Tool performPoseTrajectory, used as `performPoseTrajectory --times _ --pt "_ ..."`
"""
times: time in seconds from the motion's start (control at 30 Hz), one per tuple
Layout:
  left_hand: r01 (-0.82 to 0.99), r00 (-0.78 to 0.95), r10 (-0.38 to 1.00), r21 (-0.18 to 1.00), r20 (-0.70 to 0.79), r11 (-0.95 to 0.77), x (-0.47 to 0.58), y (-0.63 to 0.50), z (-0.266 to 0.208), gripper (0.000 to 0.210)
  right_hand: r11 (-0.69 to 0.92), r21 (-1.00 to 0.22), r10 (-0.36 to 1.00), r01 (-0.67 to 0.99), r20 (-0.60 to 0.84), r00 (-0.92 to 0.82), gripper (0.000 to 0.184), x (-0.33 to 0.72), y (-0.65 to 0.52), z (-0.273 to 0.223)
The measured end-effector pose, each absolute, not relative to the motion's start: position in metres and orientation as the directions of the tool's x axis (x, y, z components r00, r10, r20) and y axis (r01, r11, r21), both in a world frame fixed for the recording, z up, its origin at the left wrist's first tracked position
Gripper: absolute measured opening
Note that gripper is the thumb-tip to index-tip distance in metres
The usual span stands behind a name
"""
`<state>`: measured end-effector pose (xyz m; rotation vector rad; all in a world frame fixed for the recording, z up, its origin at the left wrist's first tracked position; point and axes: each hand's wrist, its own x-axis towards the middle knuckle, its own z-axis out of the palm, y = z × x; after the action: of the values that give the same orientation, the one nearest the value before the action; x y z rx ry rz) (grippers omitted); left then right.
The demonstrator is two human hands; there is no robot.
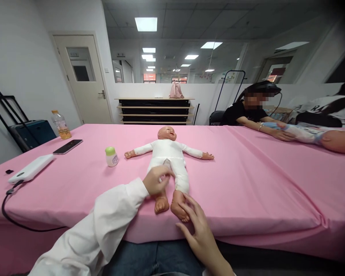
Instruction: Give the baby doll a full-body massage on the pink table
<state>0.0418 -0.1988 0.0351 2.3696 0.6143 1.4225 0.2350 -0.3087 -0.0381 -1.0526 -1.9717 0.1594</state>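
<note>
A baby doll (166,149) with a white cloth body lies on its back with arms spread. Its head is at the far end and its brown feet point toward me. My left hand (158,180) is over the doll's leg on the left, near the crotch, fingers loosely bent and apart, a little blurred; nothing shows held in it. By the doll's right-side foot (178,206), my right hand (197,222) has its fingers spread, the fingertips touching the foot and ankle. A small white bottle with a green cap (112,157) stands left of the doll.
The table has a pink cloth (247,184). At left lie a phone (68,147), a white power bank (31,168) with a black cable, and a drink bottle (61,125). On the right, a person (247,105) reaches toward another doll (337,141). A shelf (155,109) stands behind.
</note>
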Motion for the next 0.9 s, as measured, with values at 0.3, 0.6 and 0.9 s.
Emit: performPoseTrajectory --times 0.3,0.6,0.9 --pt "0.103 0.793 0.324 0.411 0.516 -0.906 0.106 -0.208 0.065 0.028 0.598 -0.535 0.628 0.596 0.775 0.066 0.033 0.249 -0.302 -0.028" --pt "0.075 0.826 0.312 0.457 0.47 -0.886 0.111 -0.21 0.051 0.054 0.629 -0.731 0.588 0.263 0.669 0.454 0.043 0.261 -0.273 -0.011" --pt "-0.155 0.585 0.651 0.855 0.484 -0.496 0.109 -0.204 0.048 0.032 0.614 -0.743 0.696 0.267 0.669 0.261 0.044 0.227 -0.261 -0.004"
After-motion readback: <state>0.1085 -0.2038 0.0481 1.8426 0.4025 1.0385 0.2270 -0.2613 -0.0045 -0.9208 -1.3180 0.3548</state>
